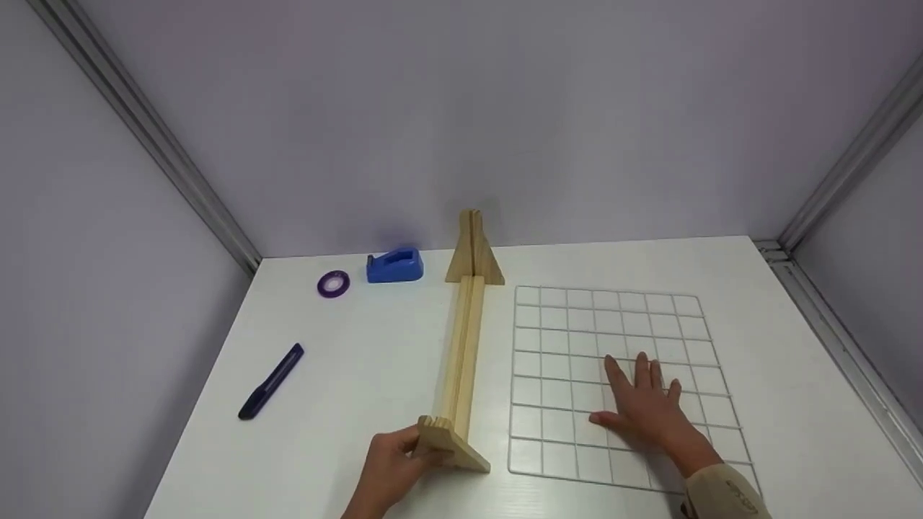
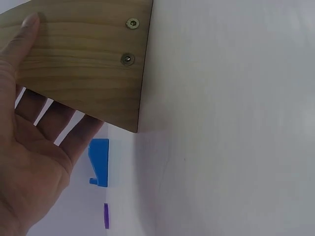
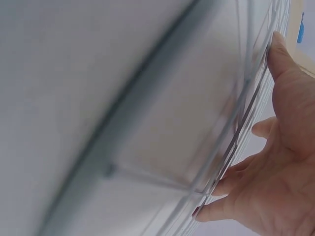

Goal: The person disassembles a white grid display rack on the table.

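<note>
A wooden stand [image 1: 465, 353] with a grooved bar and an upright end piece at each end lies lengthwise mid-table. My left hand [image 1: 393, 465] grips its near end piece [image 2: 88, 59], thumb on the outer face beside two metal bolts, the other fingers behind it. To the right, a white wire grid panel [image 1: 555, 389] lies flat on the table. Fingers spread, my right hand [image 1: 645, 411] rests on the grid's middle; in the right wrist view its fingertips [image 3: 278, 39] touch the wires.
On the left of the white table [image 1: 360, 367] lies a dark marker pen [image 1: 271, 382]. Farther back are a purple tape roll [image 1: 319, 285] and a blue tape dispenser [image 1: 395, 274]. Walls enclose the back and both sides.
</note>
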`<state>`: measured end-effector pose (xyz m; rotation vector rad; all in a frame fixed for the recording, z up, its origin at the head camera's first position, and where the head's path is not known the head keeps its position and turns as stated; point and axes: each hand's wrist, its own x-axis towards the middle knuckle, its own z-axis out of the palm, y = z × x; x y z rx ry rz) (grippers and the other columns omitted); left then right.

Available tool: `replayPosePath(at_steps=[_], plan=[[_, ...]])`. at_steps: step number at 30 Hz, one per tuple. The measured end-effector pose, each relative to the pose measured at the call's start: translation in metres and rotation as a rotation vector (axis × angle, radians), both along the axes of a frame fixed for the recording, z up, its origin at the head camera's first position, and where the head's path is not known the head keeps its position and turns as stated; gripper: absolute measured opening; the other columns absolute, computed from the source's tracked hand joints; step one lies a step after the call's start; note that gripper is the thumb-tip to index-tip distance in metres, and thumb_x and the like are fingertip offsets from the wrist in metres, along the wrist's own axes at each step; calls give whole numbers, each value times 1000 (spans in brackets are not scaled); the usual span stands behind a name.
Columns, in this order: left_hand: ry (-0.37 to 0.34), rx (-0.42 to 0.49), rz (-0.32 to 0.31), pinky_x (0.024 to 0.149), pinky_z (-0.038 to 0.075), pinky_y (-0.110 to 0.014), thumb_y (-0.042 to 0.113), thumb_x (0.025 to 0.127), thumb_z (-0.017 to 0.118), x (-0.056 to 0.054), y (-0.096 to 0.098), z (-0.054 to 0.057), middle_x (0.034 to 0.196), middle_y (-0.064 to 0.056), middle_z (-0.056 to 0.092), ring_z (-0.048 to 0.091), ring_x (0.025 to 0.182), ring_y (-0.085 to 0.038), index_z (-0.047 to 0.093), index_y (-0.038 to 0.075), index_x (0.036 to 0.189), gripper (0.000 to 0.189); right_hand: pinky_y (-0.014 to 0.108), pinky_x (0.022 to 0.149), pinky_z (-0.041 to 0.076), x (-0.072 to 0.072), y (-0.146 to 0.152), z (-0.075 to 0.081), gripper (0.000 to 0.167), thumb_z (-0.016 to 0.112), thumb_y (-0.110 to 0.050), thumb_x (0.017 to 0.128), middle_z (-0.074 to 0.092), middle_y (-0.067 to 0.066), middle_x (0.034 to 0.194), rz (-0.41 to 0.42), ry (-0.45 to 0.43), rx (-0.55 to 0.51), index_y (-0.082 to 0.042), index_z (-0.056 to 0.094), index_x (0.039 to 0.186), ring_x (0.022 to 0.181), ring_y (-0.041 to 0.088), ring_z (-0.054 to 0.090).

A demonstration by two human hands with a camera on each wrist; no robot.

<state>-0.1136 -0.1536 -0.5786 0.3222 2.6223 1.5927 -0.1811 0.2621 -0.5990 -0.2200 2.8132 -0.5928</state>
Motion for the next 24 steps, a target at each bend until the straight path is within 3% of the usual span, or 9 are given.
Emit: replayPosePath(at_steps=[5,13,24], plan=[[-28,-23,-22,91,58,-23,42,80,82,4,5,1,105,10,79,72,105,-7,80,23,105,32,87,106,-1,-4,5,-2,106,63,-68,88,-5,42,161,18,1,14,-11,16,163,148,63,-4],[-69,-7,-132,85,58,-19,32,81,83,0,13,4,106,8,79,73,103,-6,81,21,104,25,85,108,-2,-11,13,1,108,66,-67,87,-4,38,163,23,9,16,-15,11,164,150,60,-5],[-76,-20,-186,81,58,-20,28,81,84,2,15,8,99,6,80,73,94,-3,83,18,98,20,84,111,-1,-17,14,2,108,67,-66,87,-3,36,165,28,11,30,-15,12,164,151,59,-4]])
